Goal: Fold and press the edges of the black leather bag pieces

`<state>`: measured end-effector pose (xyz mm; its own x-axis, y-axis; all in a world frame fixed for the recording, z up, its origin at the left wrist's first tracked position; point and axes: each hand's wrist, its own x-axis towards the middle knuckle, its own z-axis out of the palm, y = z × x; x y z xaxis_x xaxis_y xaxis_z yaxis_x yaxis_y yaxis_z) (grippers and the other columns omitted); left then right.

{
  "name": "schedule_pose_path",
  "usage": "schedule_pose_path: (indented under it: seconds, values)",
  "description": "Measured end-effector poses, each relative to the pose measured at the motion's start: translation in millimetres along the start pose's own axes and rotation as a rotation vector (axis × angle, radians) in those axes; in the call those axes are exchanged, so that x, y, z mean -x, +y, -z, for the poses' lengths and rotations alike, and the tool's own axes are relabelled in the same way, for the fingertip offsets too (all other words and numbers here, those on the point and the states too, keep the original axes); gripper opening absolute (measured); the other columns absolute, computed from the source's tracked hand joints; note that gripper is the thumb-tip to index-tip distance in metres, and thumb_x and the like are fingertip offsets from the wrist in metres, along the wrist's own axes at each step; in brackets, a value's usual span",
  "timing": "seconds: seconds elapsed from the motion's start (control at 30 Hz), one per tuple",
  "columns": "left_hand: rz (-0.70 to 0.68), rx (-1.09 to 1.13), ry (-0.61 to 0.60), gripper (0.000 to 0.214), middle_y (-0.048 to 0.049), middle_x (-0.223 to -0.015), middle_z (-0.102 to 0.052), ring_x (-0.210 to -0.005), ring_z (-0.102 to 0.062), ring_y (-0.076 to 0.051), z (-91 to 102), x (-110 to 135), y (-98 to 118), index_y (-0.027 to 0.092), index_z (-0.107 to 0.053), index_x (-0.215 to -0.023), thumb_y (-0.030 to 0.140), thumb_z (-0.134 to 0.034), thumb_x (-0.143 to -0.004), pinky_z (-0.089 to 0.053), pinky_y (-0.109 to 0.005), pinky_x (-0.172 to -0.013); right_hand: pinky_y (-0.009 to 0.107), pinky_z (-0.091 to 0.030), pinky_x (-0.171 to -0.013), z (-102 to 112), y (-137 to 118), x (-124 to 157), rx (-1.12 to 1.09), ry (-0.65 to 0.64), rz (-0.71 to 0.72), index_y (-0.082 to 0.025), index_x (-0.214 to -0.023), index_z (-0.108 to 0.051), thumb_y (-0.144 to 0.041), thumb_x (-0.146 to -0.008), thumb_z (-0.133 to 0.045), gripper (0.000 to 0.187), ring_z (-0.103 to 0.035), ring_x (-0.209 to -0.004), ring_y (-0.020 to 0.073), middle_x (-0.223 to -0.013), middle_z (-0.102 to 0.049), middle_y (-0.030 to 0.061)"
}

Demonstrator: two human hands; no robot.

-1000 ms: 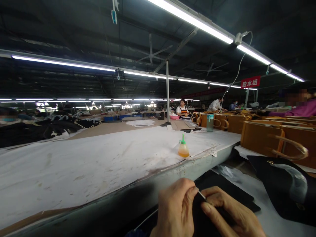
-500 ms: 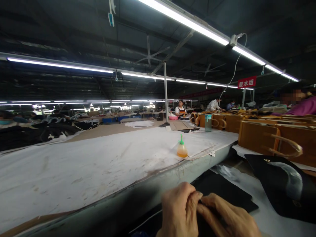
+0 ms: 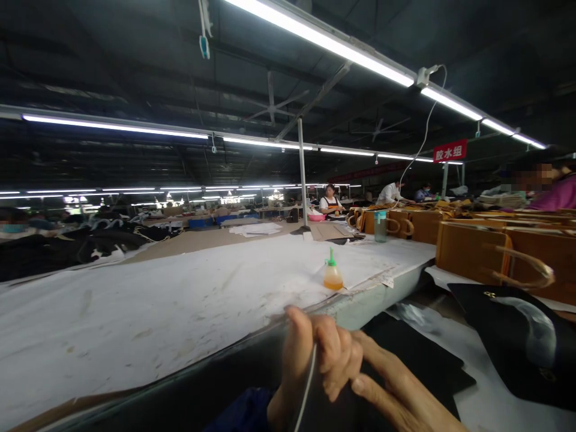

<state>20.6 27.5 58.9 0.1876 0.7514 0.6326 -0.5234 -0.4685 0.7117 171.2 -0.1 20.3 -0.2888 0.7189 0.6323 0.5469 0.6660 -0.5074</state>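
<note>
Low in the head view, my left hand [image 3: 321, 354] is closed around a black sheet-like piece [image 3: 330, 405], its thumb pointing up and its fingers curled over the top. A thin white cord or edge line runs down this piece from between the fingers. My right hand [image 3: 396, 384] meets the left fingertips from the right, with thumb and fingers about the same black piece; part of its grip is hidden. Just behind my hands stands a small squeeze bottle [image 3: 333, 279] with a green nozzle and orange liquid, upright on the white-covered table [image 3: 180, 300].
Black flat panels [image 3: 414, 354] lie to the right, one with a plastic-wrapped handle [image 3: 535, 330]. Brown bags [image 3: 472, 249] with handles stand in rows behind them. A teal-lidded bottle [image 3: 380, 228] stands farther back. Dark material [image 3: 58, 246] is heaped at left. Several people work beyond.
My left hand has turned, its thumb now raised and its fingers facing me. The white line on the black piece stands steeper. My right hand has shifted slightly, its fingers straighter.
</note>
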Motion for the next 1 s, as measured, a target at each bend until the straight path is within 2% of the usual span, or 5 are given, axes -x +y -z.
schedule_pose_path:
  seconds: [0.2, 0.33, 0.5, 0.7, 1.0]
  values:
    - [0.247, 0.183, -0.243, 0.080, -0.0121, -0.091, -0.077, -0.084, -0.075, -0.023, 36.4, 5, 24, 0.019, -0.072, -0.098, 0.087, -0.031, -0.082, -0.058, -0.035, -0.078, 0.020, -0.049, -0.059, 6, -4, 0, -0.066, -0.087, -0.071, -0.022, -0.076, -0.060, -0.045, -0.101, -0.045, 0.037, -0.062, -0.063, 0.0129, -0.071, -0.062, -0.0027]
    - [0.321, -0.056, -0.371, 0.072, -0.0159, -0.129, -0.068, -0.122, -0.063, -0.031, 70.7, 20, 36, 0.021, -0.060, -0.132, 0.074, -0.050, -0.085, -0.047, -0.044, -0.104, 0.021, -0.044, -0.055, 15, 0, 0, 0.078, 0.028, 0.020, -0.024, -0.079, -0.061, -0.036, -0.101, -0.046, 0.030, -0.060, -0.060, 0.0117, -0.070, -0.061, -0.0021]
    - [0.205, -0.698, -0.232, 0.036, -0.0012, -0.126, -0.070, -0.120, -0.063, -0.021, 76.8, 36, 25, 0.036, -0.057, -0.128, 0.028, -0.063, -0.093, -0.045, -0.036, -0.106, 0.022, -0.044, -0.057, 8, 8, 1, 0.137, 0.143, 0.042, -0.026, -0.083, -0.063, -0.037, -0.101, -0.050, 0.025, -0.061, -0.061, 0.0120, -0.071, -0.060, -0.0028]
    - [0.066, -1.073, -0.009, 0.015, -0.0015, -0.080, -0.071, -0.074, -0.068, -0.020, 69.6, 42, 9, 0.026, -0.064, -0.101, 0.032, -0.051, -0.097, -0.053, -0.025, -0.069, 0.019, -0.044, -0.050, 1, 12, -3, 0.231, 0.126, 0.138, -0.024, -0.087, -0.060, -0.031, -0.102, -0.048, 0.020, -0.062, -0.056, 0.0103, -0.069, -0.061, -0.0033]
    - [-0.067, -1.023, -0.214, 0.028, 0.0069, -0.054, -0.049, -0.043, -0.050, -0.008, 62.4, 51, -21, 0.022, -0.056, -0.078, 0.031, -0.043, -0.102, -0.038, -0.015, -0.046, 0.020, -0.053, -0.069, -21, -23, 4, 0.266, 0.097, 0.138, -0.024, -0.098, -0.060, -0.040, -0.107, -0.030, 0.035, -0.070, -0.075, 0.0126, -0.082, -0.071, 0.0005]
